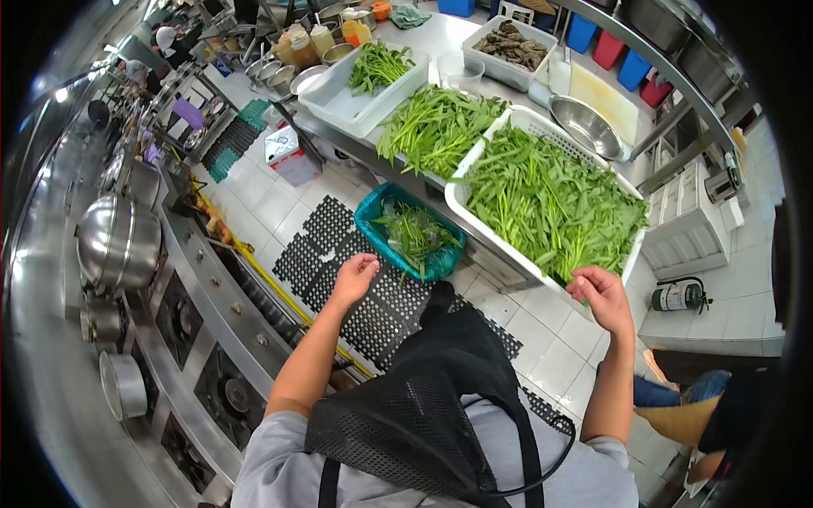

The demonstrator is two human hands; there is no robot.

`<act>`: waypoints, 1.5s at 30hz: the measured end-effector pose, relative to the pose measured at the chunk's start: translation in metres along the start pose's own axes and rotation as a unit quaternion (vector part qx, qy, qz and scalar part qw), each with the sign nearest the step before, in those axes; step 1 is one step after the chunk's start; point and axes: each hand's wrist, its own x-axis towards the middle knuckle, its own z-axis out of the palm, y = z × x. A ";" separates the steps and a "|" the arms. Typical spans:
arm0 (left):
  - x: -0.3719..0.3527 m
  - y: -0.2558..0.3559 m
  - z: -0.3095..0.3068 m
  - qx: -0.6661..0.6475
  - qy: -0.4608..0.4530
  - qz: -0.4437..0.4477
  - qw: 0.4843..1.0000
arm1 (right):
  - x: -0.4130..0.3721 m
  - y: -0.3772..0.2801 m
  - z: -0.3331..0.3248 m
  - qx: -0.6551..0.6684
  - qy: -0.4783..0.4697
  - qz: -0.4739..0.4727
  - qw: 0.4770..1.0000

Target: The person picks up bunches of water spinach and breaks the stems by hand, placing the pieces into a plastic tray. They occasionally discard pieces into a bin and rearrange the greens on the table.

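My right hand [600, 295] is at the near corner of a white perforated basket [457, 196] heaped with leafy greens [550, 199]. Its fingers are closed on the greens at the rim, and a bit of green shows beneath them. To the left, my left hand [356, 275] hovers over the floor mat, fingers curled in, with nothing visible in them. Just beyond it stands a bin lined with a teal bag [370, 222], which holds discarded stems and leaves [415, 230]. Another pile of greens [436, 127] lies on the steel counter beside the basket.
A white tub [326, 110] holds a small bunch of greens. Behind are a tray of shrimp-like seafood [511, 46], a steel bowl [584, 125] and a cutting board [605, 97]. Stove burners [235, 394] and pots [118, 241] line my left. At right, another person's legs [677, 394] show near a fire extinguisher [680, 295].
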 end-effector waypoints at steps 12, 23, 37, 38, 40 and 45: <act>0.177 0.093 -0.036 0.127 -0.024 0.151 0.980 | 0.148 -0.057 0.134 0.139 0.005 -0.042 0.989; 0.339 0.134 -0.003 0.285 -0.053 0.319 0.902 | 0.241 -0.080 0.259 -0.118 0.059 -0.045 0.990; 0.355 0.176 -0.039 -0.123 -0.386 0.092 0.910 | 0.377 -0.086 0.351 0.184 0.273 0.067 0.942; 0.356 0.183 -0.043 -0.097 -0.419 0.063 0.901 | 0.385 -0.089 0.352 0.194 0.278 0.087 0.937; 0.366 0.180 -0.045 -0.050 -0.468 0.028 0.882 | 0.394 -0.078 0.346 0.148 0.248 0.105 0.951; 0.362 0.176 -0.041 0.040 -0.433 0.046 0.900 | 0.383 -0.064 0.324 0.233 0.154 0.144 0.949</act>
